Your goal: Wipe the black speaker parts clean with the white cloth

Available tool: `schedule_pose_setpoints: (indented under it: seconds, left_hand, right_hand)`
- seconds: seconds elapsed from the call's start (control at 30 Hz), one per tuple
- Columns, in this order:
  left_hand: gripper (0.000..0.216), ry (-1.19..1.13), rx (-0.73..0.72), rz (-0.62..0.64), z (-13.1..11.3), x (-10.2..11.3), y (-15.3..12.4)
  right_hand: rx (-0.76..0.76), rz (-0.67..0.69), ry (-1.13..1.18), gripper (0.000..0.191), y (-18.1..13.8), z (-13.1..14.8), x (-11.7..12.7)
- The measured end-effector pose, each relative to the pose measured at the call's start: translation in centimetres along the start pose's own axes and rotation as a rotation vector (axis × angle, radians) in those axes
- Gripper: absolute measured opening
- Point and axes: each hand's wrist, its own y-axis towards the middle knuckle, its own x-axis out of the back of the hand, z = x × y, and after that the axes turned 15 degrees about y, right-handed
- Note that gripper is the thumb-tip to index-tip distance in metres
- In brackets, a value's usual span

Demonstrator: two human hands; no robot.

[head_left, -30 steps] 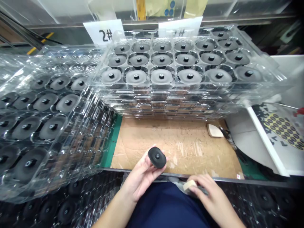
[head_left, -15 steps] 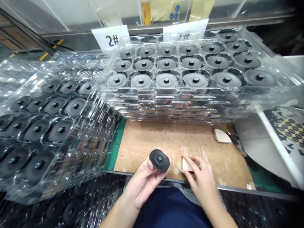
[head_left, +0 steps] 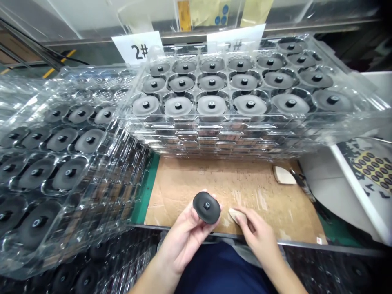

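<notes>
My left hand (head_left: 188, 232) is closed around a black oval part (head_left: 206, 210) with a small raised post at its centre, its post side facing up. Between the thumb and fingers of my right hand (head_left: 255, 228) is a small cream-coloured pad (head_left: 235, 214), its tip pointing at the black part. The two are a short gap apart. Both hands are above the near edge of a brown cardboard sheet (head_left: 183, 179). Part of the pad is hidden by my fingers.
Stacked clear plastic trays (head_left: 211, 126) of similar black parts stand behind the cardboard. Another tray stack (head_left: 101, 175) rises at left. A cream pad (head_left: 284, 175) and a dark-handled tool (head_left: 303, 183) lie at right, beside a white bin (head_left: 352, 183) with a yellow sticker sheet (head_left: 373, 167).
My right hand has picked the cream pad up off the cardboard and tilted it toward the left. My left hand still holds the black part in nearly the same place.
</notes>
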Motion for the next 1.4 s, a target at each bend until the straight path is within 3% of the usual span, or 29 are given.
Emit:
schedule_pose_setpoints:
  seconds: [0.13, 0.23, 0.3, 0.37, 0.43, 0.57, 0.7, 0.77, 0.87, 0.93, 1.0, 1.1, 1.2, 1.27, 1.33, 1.4]
  left_hand:
    - [0.043, 0.057, -0.045, 0.013, 0.6, -1.4, 0.0]
    - [0.039, 0.118, -0.059, 0.028, 1.0, -2.6, -0.4]
    - [0.036, 0.149, -0.059, 0.018, 1.0, -3.1, -0.6]
    - [0.039, 0.169, -0.094, -0.027, 0.8, -3.2, -0.8]
    - [0.042, 0.181, -0.134, -0.068, 0.6, -3.4, -0.8]
    - [0.045, 0.206, -0.143, -0.037, 0.0, -3.5, -1.1]
    - [0.059, 0.214, -0.150, -0.084, -0.5, -3.3, -1.4]
    - [0.058, 0.219, -0.136, -0.074, -0.4, -3.5, -1.4]
    - [0.054, 0.240, -0.114, -0.025, -0.3, -3.8, -1.2]
    - [0.052, 0.230, -0.102, -0.001, -0.6, -3.8, -1.3]
    - [0.056, 0.189, -0.091, 0.005, -1.0, -3.8, -1.4]
    - [0.059, 0.128, -0.056, 0.015, -1.4, -4.3, -1.6]
    - [0.031, 0.087, 0.062, 0.086, -1.8, -5.5, -1.8]
    - [0.018, 0.095, 0.132, 0.152, -2.0, -6.0, -2.0]
    - [0.023, 0.144, 0.129, 0.165, -2.1, -5.8, -2.2]
    - [0.034, 0.188, 0.098, 0.128, -1.9, -5.3, -2.2]
  right_hand:
    - [0.017, 0.002, 0.102, 0.021, 1.4, 4.7, 0.7]
    - [0.261, 0.011, 0.239, 0.026, 1.9, 9.6, 0.8]
    - [0.355, 0.108, 0.258, 0.026, 1.9, 12.0, 0.7]
    - [0.323, 0.247, 0.252, 0.022, 2.0, 13.2, 0.8]
    - [0.317, 0.271, 0.246, 0.021, 2.3, 13.6, 0.9]
    - [0.514, 0.058, 0.252, 0.026, 2.1, 13.7, 0.7]
    - [0.460, 0.196, 0.303, 0.023, 1.7, 13.9, 0.6]
    - [0.431, 0.151, 0.284, 0.022, 2.1, 14.1, 0.5]
    - [0.518, 0.036, 0.257, 0.025, 2.5, 14.2, 0.5]
    - [0.536, 0.120, 0.271, 0.025, 1.9, 13.9, 1.0]
    - [0.440, 0.237, 0.247, 0.022, 1.0, 13.3, 1.9]
    - [0.324, 0.187, 0.094, 0.022, 0.5, 12.7, 3.4]
    - [0.582, 0.128, 0.015, 0.024, 1.8, 13.2, 3.9]
    - [0.766, 0.280, 0.090, 0.026, 2.9, 13.7, 3.8]
    - [0.753, 0.414, 0.139, 0.028, 3.6, 14.1, 3.4]
    - [0.663, 0.365, 0.077, 0.027, 3.6, 14.4, 3.0]
